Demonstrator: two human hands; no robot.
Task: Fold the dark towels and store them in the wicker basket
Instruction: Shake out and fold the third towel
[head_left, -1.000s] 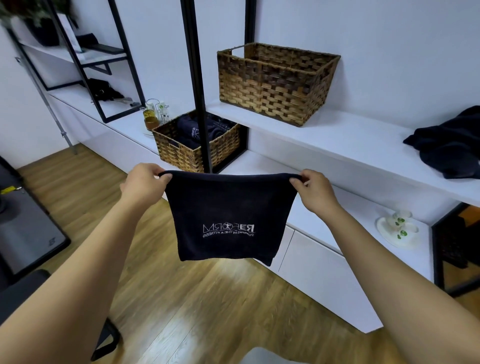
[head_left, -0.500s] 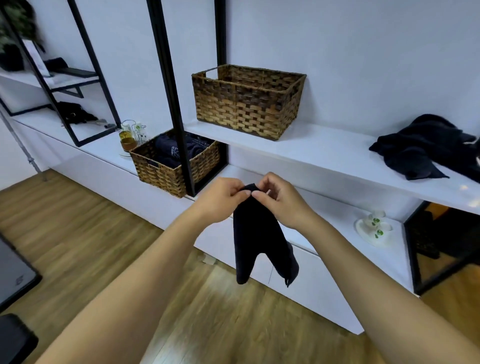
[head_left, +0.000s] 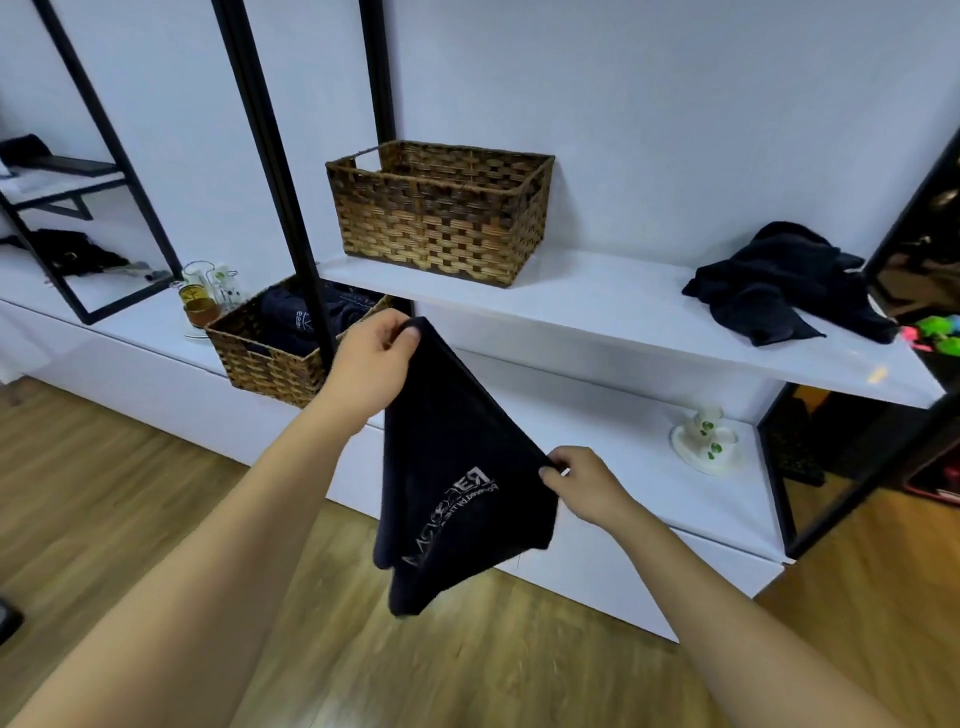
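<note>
Towel (head_left: 457, 467) pinched by both hands, white shelf (head_left: 623, 306) (wood floor (head_left: 156, 493) below)

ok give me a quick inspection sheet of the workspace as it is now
surface: white upper shelf above a white low cabinet.
job's things: dark towel held in the air; lower basket already holds dark towels; upper basket, contents not visible; heap of dark towels unfolded on the upper shelf.
clutter: glass cups beside the lower basket; small white dish.
grippers: left hand pinches the towel's top corner, right hand a lower edge.
cables: nothing seen.
surroundings: wood floor, black frame posts.
</note>
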